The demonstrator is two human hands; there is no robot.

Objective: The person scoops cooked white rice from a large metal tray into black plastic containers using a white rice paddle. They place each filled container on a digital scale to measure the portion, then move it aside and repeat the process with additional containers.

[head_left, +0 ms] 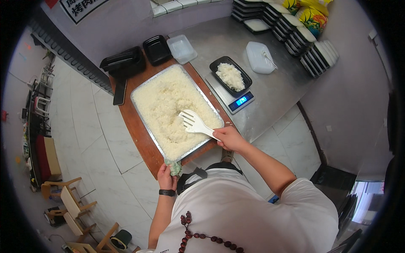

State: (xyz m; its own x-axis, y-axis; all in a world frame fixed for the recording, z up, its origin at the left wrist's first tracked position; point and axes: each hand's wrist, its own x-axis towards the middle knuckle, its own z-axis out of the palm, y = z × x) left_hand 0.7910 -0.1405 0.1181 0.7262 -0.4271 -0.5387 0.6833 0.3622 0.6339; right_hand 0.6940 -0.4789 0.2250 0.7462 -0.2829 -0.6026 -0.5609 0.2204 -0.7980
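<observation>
My right hand (230, 139) grips the handle of a white slotted rice paddle (195, 122). The paddle's head rests on the cooked rice (164, 101) that fills a large metal tray (147, 128). At the tray's near corner, my left hand (166, 177) holds a crumpled green cloth (174, 167). To the right, a black plastic container (248, 83) with a mound of rice (230, 76) in it sits on a digital kitchen scale (241, 101). The scale's display is lit.
Black containers (156, 50) and clear lids (182, 49) stand behind the tray on the wooden table (136, 136). A phone-like black slab (120, 92) lies at its left edge. On the steel table (218, 38) are a lid with a small utensil (261, 57) and stacked, lidded containers (297, 38).
</observation>
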